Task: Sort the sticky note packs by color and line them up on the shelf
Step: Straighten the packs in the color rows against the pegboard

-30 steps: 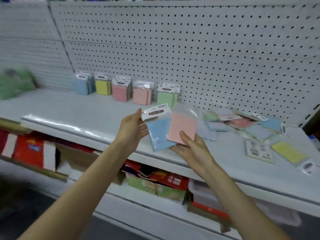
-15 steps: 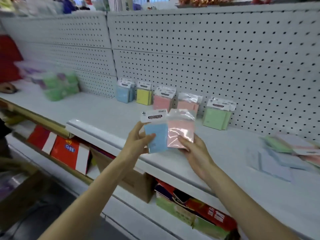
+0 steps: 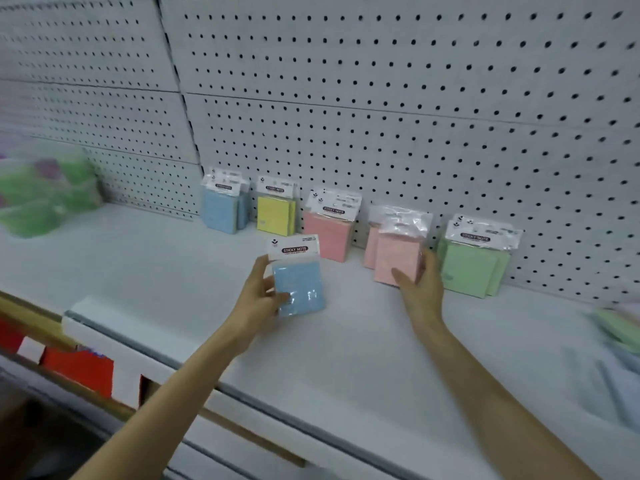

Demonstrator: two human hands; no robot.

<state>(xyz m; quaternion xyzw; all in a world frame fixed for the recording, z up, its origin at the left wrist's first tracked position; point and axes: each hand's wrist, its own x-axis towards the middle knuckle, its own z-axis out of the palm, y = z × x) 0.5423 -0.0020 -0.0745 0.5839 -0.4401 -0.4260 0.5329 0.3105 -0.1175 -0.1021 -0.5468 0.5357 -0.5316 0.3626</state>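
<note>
Your left hand [image 3: 258, 299] grips a blue pack [image 3: 299, 289] above the shelf [image 3: 346, 348], well short of the blue row [image 3: 221, 211] at the back line's left end. Your right hand [image 3: 420, 289] pinches a pale pink pack [image 3: 398, 261], standing it against the pale pink row [image 3: 371, 249]. Placing seems under way; next, release it upright, then carry the blue pack left.

Green packets [image 3: 45, 195] at far left blurred beyond telling; loose packs [image 3: 620, 327] at right edge blurred and cut off; small label print unreadable.
</note>
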